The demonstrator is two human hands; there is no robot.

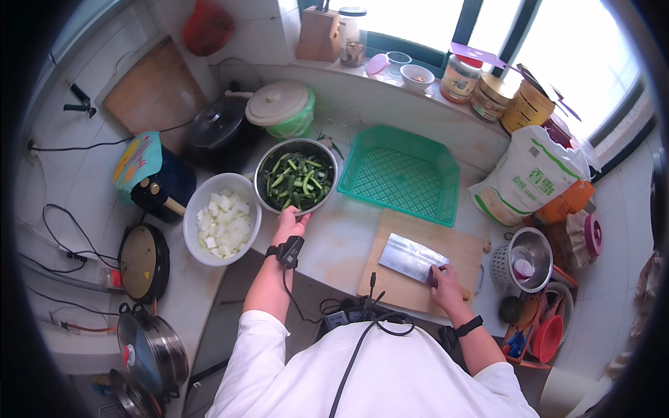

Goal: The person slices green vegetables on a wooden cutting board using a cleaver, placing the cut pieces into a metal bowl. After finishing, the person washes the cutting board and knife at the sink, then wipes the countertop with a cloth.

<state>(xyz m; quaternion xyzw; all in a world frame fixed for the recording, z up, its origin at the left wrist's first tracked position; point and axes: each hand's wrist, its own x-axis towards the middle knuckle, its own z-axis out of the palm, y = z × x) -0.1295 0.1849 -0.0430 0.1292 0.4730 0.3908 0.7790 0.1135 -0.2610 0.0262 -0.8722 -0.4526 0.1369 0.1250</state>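
Observation:
My left hand (293, 222) grips the near rim of a steel bowl (258, 183) with cut green vegetable pieces (299, 180) in it. Touching or nearly touching it on the left is a white bowl (191, 230) of pale, chunky cut vegetable (225, 222). My right hand (443, 285) has its fingers on the handle end of a cleaver (412, 257), whose broad blade lies flat on a wooden cutting board (389, 224). The handle is mostly hidden under the fingers. A green plastic basket (400, 172) stands behind the board, with nothing visible in it.
A perforated container and steel bowl (543, 256) stand right of the board. A white printed sack (530, 177) is behind them. At the back left are a lidded green bucket (287, 123) and a black lidded pan (217, 125). Cables (376, 313) hang by the counter's front edge.

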